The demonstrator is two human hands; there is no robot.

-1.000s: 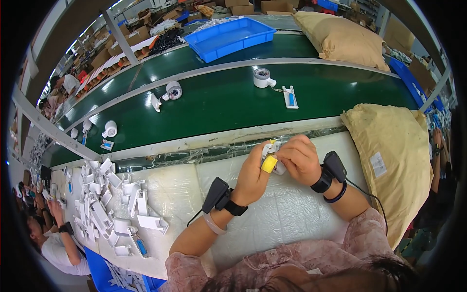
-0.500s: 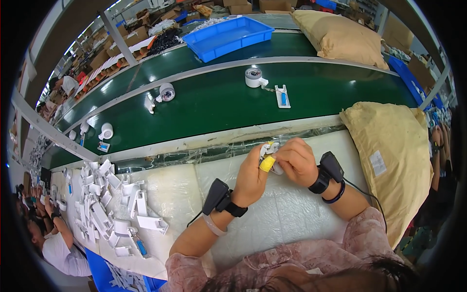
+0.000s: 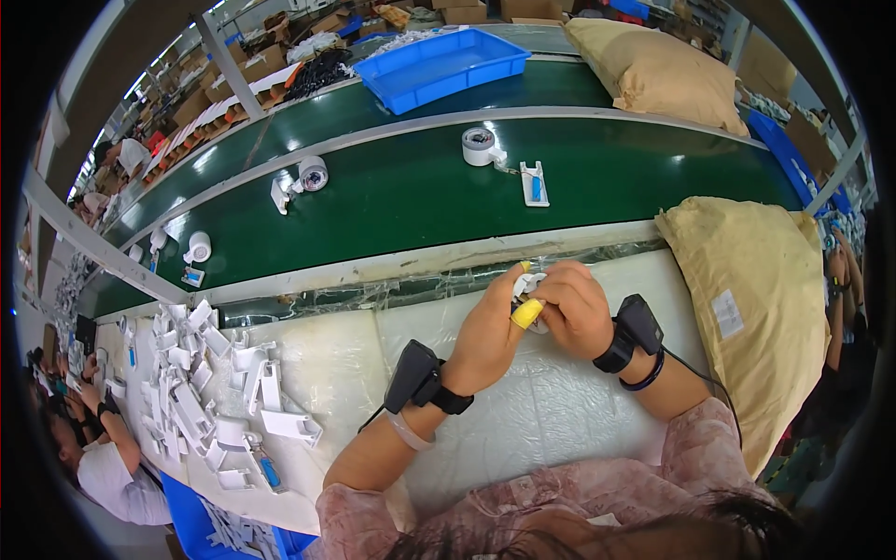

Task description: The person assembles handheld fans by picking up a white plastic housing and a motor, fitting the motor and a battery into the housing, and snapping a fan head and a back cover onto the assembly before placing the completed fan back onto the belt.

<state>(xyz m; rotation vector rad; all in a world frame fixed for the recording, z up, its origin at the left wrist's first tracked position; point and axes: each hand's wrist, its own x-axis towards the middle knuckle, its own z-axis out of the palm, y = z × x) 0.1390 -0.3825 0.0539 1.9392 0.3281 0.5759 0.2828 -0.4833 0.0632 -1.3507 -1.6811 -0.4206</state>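
Observation:
My left hand (image 3: 479, 347), with yellow wrapping on its thumb and a fingertip, is closed around a small white plastic part (image 3: 528, 283). From the other side my right hand (image 3: 579, 313) pinches the same part, its fingers bent over it. Most of the part is hidden by the fingers, so its exact kind does not show. Both hands are above the plastic-covered worktable (image 3: 448, 457), close to its far edge. To their left lies a heap of white plastic housings (image 3: 191, 415), one with a blue battery-like cell (image 3: 270, 471).
Beyond the table runs a green conveyor belt (image 3: 392, 205) bearing several round white units, including one wired to a white tray (image 3: 535, 185). A blue bin (image 3: 439, 79) sits further back. A tan sack (image 3: 747, 327) stands at right; a co-worker (image 3: 117, 467) sits at left.
The units on the conveyor have shifted slightly left. My hands stay in place, fingers moving a little on the white part, with the left thumb tilted further over.

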